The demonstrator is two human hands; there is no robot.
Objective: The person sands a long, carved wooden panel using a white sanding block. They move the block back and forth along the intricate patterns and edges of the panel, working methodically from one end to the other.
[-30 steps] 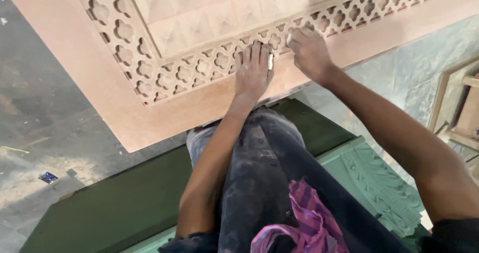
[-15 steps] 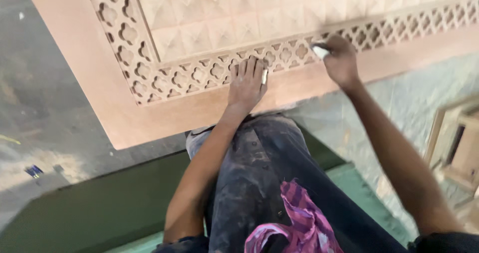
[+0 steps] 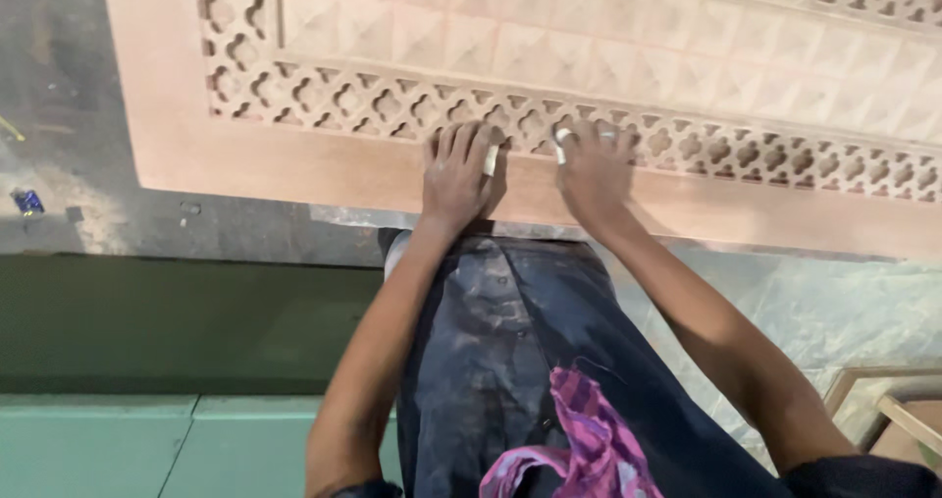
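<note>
Both hands are down on the carved panel point(image 3: 294, 169), a big pinkish slab with a band of pierced lattice point(image 3: 412, 105) running left to right and a field of raised squares beyond it. The left hand point(image 3: 456, 174) lies flat, fingers spread on the lattice band, and a small pale piece point(image 3: 490, 160) shows at its thumb side; whether it is pinched or just lying there, I cannot tell. The right hand point(image 3: 594, 169) sits just beside it, fingers curled over a small whitish bit point(image 3: 562, 137) pressed to the cut-outs, probably a scrap of abrasive. The panel lies flat just beyond the person's knees, its near edge plain and solid. It looks stiff and heavy, and the thin bridges of the lattice look brittle, so the solid border seems the safer place to take hold, never the fretwork. A pink checked cloth point(image 3: 579, 439) hangs over the dark trousers. At the far right corner a shallow wooden frame point(image 3: 883, 405) shows, holding a wooden strip. Dusty grey floor point(image 3: 59, 86) on the left, and a small blue scrap point(image 3: 27, 202).
</note>
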